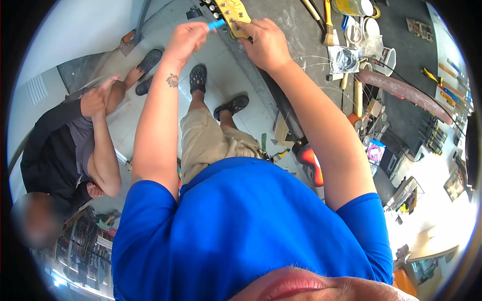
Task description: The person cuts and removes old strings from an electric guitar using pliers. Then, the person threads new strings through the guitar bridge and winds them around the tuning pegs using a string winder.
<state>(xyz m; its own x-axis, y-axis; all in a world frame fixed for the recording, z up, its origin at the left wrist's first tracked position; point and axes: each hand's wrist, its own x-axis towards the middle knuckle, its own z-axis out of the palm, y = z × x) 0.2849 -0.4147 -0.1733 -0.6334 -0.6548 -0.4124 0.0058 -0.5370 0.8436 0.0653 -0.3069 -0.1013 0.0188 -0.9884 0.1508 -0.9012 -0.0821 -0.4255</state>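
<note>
A guitar headstock [236, 15] of light wood, with metal tuning posts, sticks out over the edge of the dark workbench at the top. My left hand [187, 42] pinches a blue string winder [217, 24], whose end is right beside the tuners on the headstock's left side. Wrapped round the lower part of the headstock is my right hand [266, 44], its fingers pressed on the face near the posts. Below my right forearm, partly hidden, shows the guitar's red-orange body [310, 163].
On the workbench [296, 30] lie a paintbrush [329, 37], a packet with a coil [345, 60] and thin loose strings near my right forearm. A long reddish-brown padded piece [404, 95] crosses the bench. A seated person [75, 130] is at the left.
</note>
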